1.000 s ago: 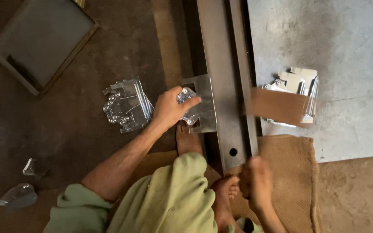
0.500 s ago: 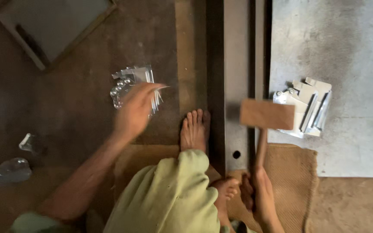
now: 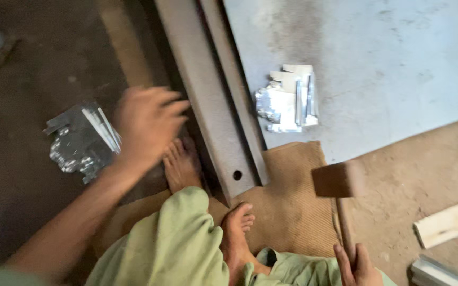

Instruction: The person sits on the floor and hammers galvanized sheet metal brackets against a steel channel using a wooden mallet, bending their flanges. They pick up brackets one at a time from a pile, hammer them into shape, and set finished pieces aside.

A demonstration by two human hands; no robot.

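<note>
Left hand: the left hand (image 3: pixel 147 124) is seen blurred, fingers spread open, nothing held; it is poised over the floor (image 3: pixel 22 175) just right of the left pile of metal pieces (image 3: pixel 80 143).
Right hand: the right hand (image 3: pixel 357 265) is closed around the lower end of the handle of a wooden mallet (image 3: pixel 339 182), at the bottom edge of the view.
Mallet: the brown block head is held raised, above the right edge of the woven mat (image 3: pixel 287 206); the handle runs down to the gripping hand. The head is slightly blurred.
Left pile: shiny, flat stamped metal pieces are stacked loosely on the dark floor, near the left hand; contact with the hand cannot be told.
Right pile: a second stack of bright metal pieces (image 3: pixel 288 103) is laid on the grey metal sheet (image 3: pixel 388 63), well apart from both hands.
Steel bar: a long grey bar (image 3: pixel 208 122) with a round hole near its lower end is laid on a slant between the two piles, its end on the mat.
Feet: two bare feet are noted, one (image 3: pixel 180 164) beside the bar, one (image 3: pixel 235 233) on the mat.
Clothing: light green cloth (image 3: pixel 170 249) is seen at the lower edge.
Lower right: pale strips (image 3: pixel 449 225) are lying on the floor.
</note>
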